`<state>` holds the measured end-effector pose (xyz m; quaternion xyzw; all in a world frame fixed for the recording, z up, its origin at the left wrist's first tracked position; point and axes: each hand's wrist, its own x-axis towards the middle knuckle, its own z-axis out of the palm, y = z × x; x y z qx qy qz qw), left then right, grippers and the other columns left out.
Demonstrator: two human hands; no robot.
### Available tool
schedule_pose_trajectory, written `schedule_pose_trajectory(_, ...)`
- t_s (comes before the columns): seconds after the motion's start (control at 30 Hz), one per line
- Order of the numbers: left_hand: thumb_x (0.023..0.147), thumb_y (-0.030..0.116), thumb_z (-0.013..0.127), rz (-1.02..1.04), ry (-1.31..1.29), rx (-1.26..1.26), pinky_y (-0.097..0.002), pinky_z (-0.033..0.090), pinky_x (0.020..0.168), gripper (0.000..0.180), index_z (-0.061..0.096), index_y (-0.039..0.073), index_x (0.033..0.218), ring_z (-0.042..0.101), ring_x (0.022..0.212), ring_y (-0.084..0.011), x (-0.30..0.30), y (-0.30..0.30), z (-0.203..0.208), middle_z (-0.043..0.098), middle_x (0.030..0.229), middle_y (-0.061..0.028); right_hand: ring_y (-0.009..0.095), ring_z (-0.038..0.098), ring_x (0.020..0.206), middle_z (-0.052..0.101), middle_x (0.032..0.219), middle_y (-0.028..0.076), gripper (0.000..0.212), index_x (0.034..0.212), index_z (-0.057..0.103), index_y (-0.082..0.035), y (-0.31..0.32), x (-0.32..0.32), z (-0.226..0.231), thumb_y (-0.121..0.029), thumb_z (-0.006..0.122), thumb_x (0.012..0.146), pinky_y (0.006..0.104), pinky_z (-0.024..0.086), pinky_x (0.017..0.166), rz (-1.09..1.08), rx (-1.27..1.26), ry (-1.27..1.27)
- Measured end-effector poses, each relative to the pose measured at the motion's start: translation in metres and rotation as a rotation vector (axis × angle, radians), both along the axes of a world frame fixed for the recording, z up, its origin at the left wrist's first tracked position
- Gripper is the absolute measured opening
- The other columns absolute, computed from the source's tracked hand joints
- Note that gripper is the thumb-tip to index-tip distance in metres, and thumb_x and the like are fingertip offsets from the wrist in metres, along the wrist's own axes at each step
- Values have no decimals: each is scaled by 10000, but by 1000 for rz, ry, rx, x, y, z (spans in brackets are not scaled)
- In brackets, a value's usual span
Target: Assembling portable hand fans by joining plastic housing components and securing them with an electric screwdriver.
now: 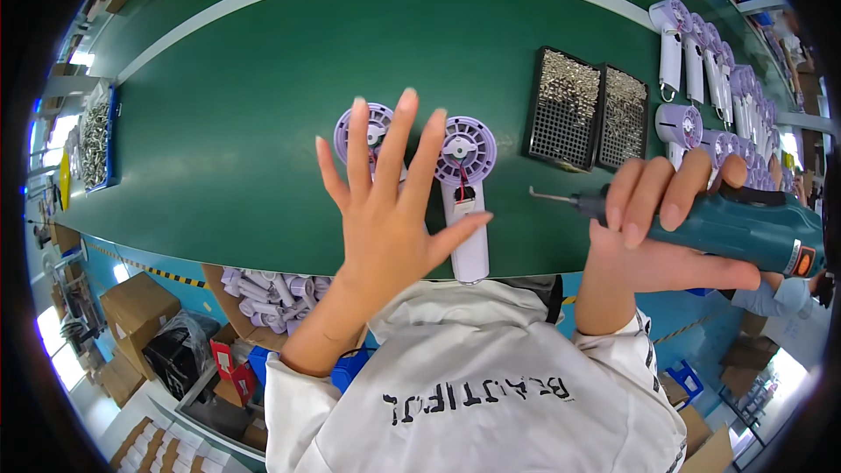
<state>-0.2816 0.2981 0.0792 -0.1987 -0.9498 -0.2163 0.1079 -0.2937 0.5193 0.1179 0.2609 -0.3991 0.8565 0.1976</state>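
The left hand (385, 210) is held up flat over the green work surface (245, 123), all five fingers spread wide and gripping nothing. Beyond it lie two lilac hand-held fans, open-faced — the nearer-centre fan (464, 184) shows its round grille, a red wire and a pale handle running toward the near edge, and the thumb tip sits just beside that handle. The second fan (366, 127) is to its left, mostly hidden behind the raised fingers.

The right hand (657, 228) is wrapped tight around a teal electric screwdriver (736, 226), fingers folded over its body, the bit pointing left toward the fans but well clear of them.

On the far right of the surface stand two black trays of screws (585, 105), and beyond them a row of assembled lilac fans (710, 70). Below the near edge, left, a bin holds more lilac parts (272, 291)
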Motion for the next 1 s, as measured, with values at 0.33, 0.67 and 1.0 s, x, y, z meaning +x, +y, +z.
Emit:
schedule_pose_trajectory(0.33,718,428,773,12,-13,123,-595,-41,1121,799,502,47,1365,361,1392,-344,0,18,-14,589,1319,-76,178,525,531,532,836,53,830,1301,416,-85,-13,-14,12,-765,492,832,323,421,492,69,100,-138)
schedule_pose_trajectory(0.67,786,518,643,83,9,121,-626,-47,1110,675,582,63,1281,390,1373,-303,1,25,-26,613,1259,-38,138,405,406,464,689,10,796,1160,495,-115,-21,-31,-8,-824,313,846,299,335,359,-175,-192,-501)
schedule_pose_trajectory(1.0,776,513,695,74,28,147,-593,-61,1121,727,548,43,1311,407,1359,-340,-1,25,-26,638,1236,-55,184,479,445,487,720,43,880,1248,478,-170,-22,-24,-11,-890,365,755,332,402,421,-100,-66,-339)
